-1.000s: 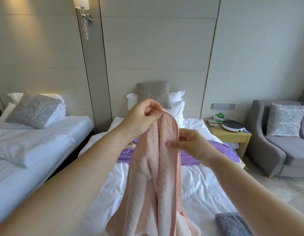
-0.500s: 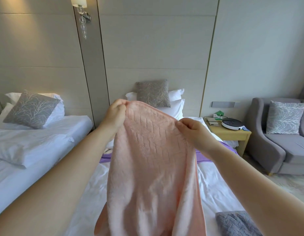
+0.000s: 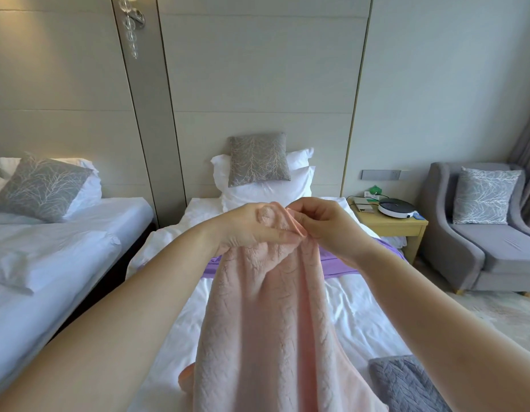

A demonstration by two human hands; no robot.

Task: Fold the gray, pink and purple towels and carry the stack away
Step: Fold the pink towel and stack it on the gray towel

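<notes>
Holding anything, those two hands?

Yes, both. The left hand [image 3: 252, 227] and the right hand [image 3: 326, 224] are raised close together, and each pinches the top edge of the pink towel [image 3: 272, 322] between thumb and fingers.

Where does the towel sit?

It hangs from that grip in long loose folds above the bed [image 3: 361, 322], and its lower end runs out of the bottom of the view.

So how far along is the job?

Early to middle, I'd say. The gray towel [image 3: 403, 382] lies at the near right corner of the bed and looks like a compact folded block, though the frame cuts it off. The pink one looks to be mid-fold, with its edges being brought together. The purple towel [image 3: 335, 264] lies across the bed beyond the hands, mostly hidden by them, and seems untouched. Nothing is stacked yet, so that and the carrying are left.

And the room?

The bed has a white sheet, somewhat creased, with white pillows and a gray cushion [image 3: 258, 159] at the head. A second bed [image 3: 79, 233] stands on the left. On the right are a wooden nightstand [image 3: 391, 226] with a round white device on it and a gray armchair [image 3: 501, 248]. A wall lamp [image 3: 130, 22] hangs on the pale panelled wall.
</notes>
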